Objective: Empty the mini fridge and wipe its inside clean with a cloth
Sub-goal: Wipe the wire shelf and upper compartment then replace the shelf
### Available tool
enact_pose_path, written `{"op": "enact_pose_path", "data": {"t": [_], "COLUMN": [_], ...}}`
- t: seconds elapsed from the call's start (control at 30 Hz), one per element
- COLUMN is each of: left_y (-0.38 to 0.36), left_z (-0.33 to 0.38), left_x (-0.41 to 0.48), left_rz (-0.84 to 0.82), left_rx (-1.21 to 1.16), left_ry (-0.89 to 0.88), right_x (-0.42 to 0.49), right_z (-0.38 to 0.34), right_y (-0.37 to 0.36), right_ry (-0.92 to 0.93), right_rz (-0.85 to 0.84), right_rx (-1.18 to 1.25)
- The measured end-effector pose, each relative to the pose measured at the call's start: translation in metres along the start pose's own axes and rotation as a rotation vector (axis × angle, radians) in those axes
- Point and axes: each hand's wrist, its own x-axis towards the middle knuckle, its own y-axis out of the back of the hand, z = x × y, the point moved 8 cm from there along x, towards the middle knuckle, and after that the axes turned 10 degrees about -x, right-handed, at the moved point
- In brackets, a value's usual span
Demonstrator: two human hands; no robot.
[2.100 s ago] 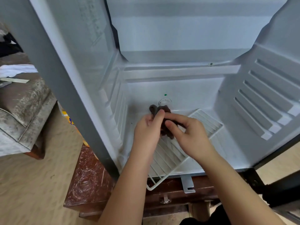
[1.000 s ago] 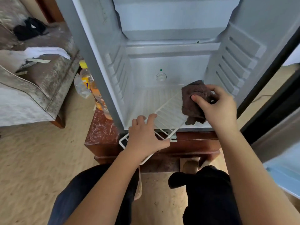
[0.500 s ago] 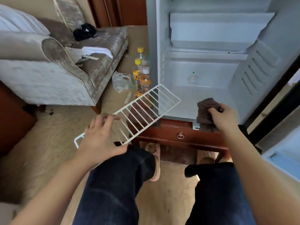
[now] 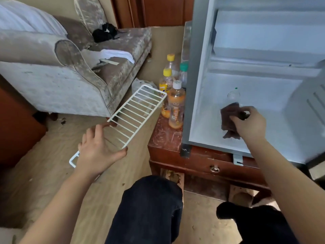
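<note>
Left hand (image 4: 98, 152): fingers and thumb clasp the near end of the rack (image 4: 135, 113), held out over the floor, clear of the fridge. This is likely so the inside lies bare for wiping.
Right hand (image 4: 249, 124): fingers curl round the cloth (image 4: 228, 118), which hangs bunched just inside the fridge (image 4: 255, 81), ready to rub.
Fridge: door open, nothing inside that I can see; it sits on a cabinet (image 4: 168, 138).
Bottles (image 4: 175, 106): on the cabinet, just beside the fridge's left wall and near the rack's far end; a swing could knock them.
Armchair (image 4: 52, 81): beyond, well apart.
</note>
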Motion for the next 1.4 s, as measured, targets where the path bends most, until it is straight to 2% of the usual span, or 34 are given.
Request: {"op": "enact_pose_path", "data": {"t": [0.1, 0.17, 0.23, 0.3, 0.47, 0.6, 0.67, 0.9, 1.03, 1.13, 1.17, 1.27, 1.3, 1.4], "left_y": [-0.015, -0.023, -0.029, -0.033, -0.030, -0.028, -0.030, -0.021, -0.007, 0.006, 0.010, 0.020, 0.023, 0.027], "left_z": [-0.008, -0.011, -0.013, -0.019, -0.036, -0.041, -0.037, -0.023, -0.010, 0.000, 0.002, 0.007, 0.012, 0.022], "left_x": [0.029, 0.045, 0.057, 0.065, 0.066, 0.057, 0.053, 0.034, 0.011, -0.007, -0.012, -0.027, -0.032, -0.040], "left_rz": [0.030, 0.046, 0.058, 0.062, 0.071, 0.063, 0.047, 0.024, -0.005, -0.017, -0.023, -0.027, -0.026, -0.043], "left_rx": [0.023, 0.032, 0.022, -0.011, -0.074, -0.078, -0.084, -0.085, -0.082, -0.082, -0.076, -0.059, -0.073, -0.092], "left_ry": [0.021, 0.020, 0.015, 0.012, 0.063, 0.082, 0.077, 0.070, 0.062, 0.027, 0.016, 0.000, -0.009, -0.024], "right_x": [0.050, 0.077, 0.095, 0.105, 0.113, 0.114, 0.109, 0.036, -0.032, -0.086, -0.097, -0.113, -0.120, -0.146], "right_z": [0.002, 0.004, -0.004, -0.022, -0.054, -0.050, -0.046, -0.037, -0.046, -0.039, -0.036, -0.017, -0.010, 0.013], "right_y": [-0.020, -0.047, -0.079, -0.109, -0.145, -0.149, -0.146, -0.129, -0.103, -0.084, -0.071, -0.015, -0.006, -0.029], "right_ry": [-0.006, 0.003, 0.065, 0.132, 0.274, 0.407, 0.424, 0.538, 0.560, 0.591, 0.591, 0.432, 0.399, 0.415], "right_rz": [0.074, 0.064, 0.045, 0.032, -0.057, -0.251, -0.281, -0.398, -0.535, -0.665, -0.637, -0.249, -0.195, -0.411], "right_rx": [-0.027, -0.096, -0.227, -0.235, -0.276, -0.387, -0.364, -0.355, -0.318, -0.432, -0.470, -0.342, -0.322, -0.493]}}
